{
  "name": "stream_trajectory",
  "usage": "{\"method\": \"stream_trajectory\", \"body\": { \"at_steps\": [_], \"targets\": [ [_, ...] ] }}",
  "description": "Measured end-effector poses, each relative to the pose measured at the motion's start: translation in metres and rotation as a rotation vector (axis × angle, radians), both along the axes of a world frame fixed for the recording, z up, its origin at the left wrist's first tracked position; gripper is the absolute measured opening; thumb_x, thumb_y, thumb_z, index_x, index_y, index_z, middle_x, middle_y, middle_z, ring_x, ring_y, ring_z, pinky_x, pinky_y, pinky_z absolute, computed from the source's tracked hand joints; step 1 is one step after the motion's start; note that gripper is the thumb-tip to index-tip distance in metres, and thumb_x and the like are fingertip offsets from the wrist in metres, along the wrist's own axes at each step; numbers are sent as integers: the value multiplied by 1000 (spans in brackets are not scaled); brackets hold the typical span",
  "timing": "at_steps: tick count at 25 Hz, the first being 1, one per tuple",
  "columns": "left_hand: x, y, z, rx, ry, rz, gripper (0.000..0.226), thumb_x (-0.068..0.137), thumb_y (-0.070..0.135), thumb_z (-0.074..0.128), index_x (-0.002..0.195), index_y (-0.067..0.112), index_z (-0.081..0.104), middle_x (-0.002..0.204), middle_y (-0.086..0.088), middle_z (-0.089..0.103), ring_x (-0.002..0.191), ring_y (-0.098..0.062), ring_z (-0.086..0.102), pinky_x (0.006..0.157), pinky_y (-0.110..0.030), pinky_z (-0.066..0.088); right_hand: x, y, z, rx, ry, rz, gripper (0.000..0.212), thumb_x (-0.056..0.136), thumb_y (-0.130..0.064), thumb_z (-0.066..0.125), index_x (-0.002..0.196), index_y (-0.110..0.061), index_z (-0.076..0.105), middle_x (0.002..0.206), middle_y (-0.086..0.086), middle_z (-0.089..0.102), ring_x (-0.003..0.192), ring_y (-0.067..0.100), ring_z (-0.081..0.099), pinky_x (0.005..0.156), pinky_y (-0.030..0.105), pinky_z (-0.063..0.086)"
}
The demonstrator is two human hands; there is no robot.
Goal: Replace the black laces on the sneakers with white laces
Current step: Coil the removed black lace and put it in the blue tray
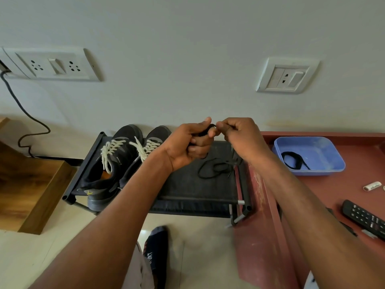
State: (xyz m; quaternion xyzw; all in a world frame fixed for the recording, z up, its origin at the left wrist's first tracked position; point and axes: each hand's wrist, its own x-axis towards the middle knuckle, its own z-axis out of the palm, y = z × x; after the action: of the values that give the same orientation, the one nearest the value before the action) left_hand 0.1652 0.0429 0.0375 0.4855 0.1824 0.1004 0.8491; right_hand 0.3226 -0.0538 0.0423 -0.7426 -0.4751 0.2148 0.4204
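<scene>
- The left hand (188, 146) is raised over the rack (195, 190), fingers curled around a black lace (205, 132) that is wound over them.
- The right hand (237, 135) is just beside it, thumb and forefinger pinching the same lace near the left fingertips.
- The lace's loose part (216, 167) lies in a tangle on the rack's dark fabric top, under the hands.
- Two dark sneakers (116, 161) stand side by side on the rack's left part, toes to the wall, both threaded with white laces (110, 151) tied in bows.
- A second black lace (292, 161) lies coiled in a blue tub (325, 151) on the red table (354, 180) to the right of the rack.
- Nearer on the table lie a small white roll (371, 186) and a black remote (364, 219), apart from each other.
- A socked foot (156, 253) rests on the pale floor in front of the rack.
- On the wall are two socket plates (54, 64); a black cable (25, 122) runs down from the left one to the floor beside a wooden block (29, 190).
</scene>
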Motion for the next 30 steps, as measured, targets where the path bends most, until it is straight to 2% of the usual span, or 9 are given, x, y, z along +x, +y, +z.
{"method": "stream_trajectory", "body": {
  "at_steps": [3, 5, 8, 11, 14, 17, 22, 26, 30],
  "targets": [
    [5, -2, 4, -246, -200, 183, 41, 112, 32, 37, 98, 8, 66, 56, 6, 38, 45, -6, 40, 42, -19, 33, -6, -1, 1, -228, -55, 187, 39, 109, -32, 53, 73, -29, 70, 59, -9, 58, 59, 12, 55, 66, 33, 42],
    [7, 3, 5, -282, -245, 387, 41, 113, 33, 39, 102, 6, 67, 67, 2, 59, 63, -12, 65, 54, -20, 52, -17, -5, 5, -356, -12, 370, 37, 110, -31, 51, 83, -24, 75, 55, -11, 55, 52, 3, 51, 63, 29, 41],
    [5, 7, -2, 232, -24, 542, 44, 113, 33, 41, 99, 0, 67, 76, -13, 72, 77, -27, 73, 67, -30, 58, -21, -11, 14, -362, 135, 535, 33, 110, -31, 53, 95, -14, 76, 50, -12, 49, 44, 0, 44, 51, 17, 37],
    [4, -3, -5, 554, 201, 372, 54, 112, 27, 43, 71, 4, 68, 51, -10, 52, 44, -19, 45, 45, -25, 39, -15, -13, 26, -87, 356, 418, 32, 109, -29, 55, 94, -8, 74, 55, -5, 43, 47, 9, 33, 45, 22, 28],
    [4, -9, 0, 374, 213, 129, 52, 111, 32, 37, 70, 12, 63, 50, 2, 27, 42, -11, 20, 42, -23, 19, -3, -8, 26, 150, 405, 105, 31, 106, -31, 62, 84, -11, 72, 53, -7, 43, 46, 7, 33, 44, 20, 28],
    [5, -6, 3, 61, 29, 51, 49, 111, 38, 34, 76, 14, 59, 50, 7, 20, 41, -9, 13, 44, -27, 11, 5, -5, 11, 72, 206, -57, 34, 104, -38, 64, 77, -19, 73, 50, -11, 51, 45, 2, 42, 51, 17, 38],
    [7, -1, 12, -226, -237, 309, 42, 113, 33, 33, 94, 10, 62, 56, 6, 46, 45, -8, 44, 44, -20, 33, -14, -3, 4, -324, 97, 383, 38, 110, -30, 50, 84, -17, 74, 52, -8, 50, 47, 6, 44, 57, 27, 40],
    [-1, 3, 11, 327, 30, 570, 50, 114, 34, 35, 97, 1, 67, 76, -17, 71, 71, -26, 71, 61, -28, 54, -20, -11, 16, -301, 300, 572, 36, 111, -31, 49, 97, -10, 74, 58, 0, 42, 51, 12, 34, 48, 24, 30],
    [-2, -13, 15, 507, 189, 308, 55, 113, 36, 39, 73, 6, 63, 49, -8, 38, 42, -16, 31, 43, -24, 26, -9, -10, 30, 91, 528, 287, 34, 110, -30, 52, 89, -8, 69, 55, -4, 43, 47, 10, 30, 46, 25, 23]
  ]
}}
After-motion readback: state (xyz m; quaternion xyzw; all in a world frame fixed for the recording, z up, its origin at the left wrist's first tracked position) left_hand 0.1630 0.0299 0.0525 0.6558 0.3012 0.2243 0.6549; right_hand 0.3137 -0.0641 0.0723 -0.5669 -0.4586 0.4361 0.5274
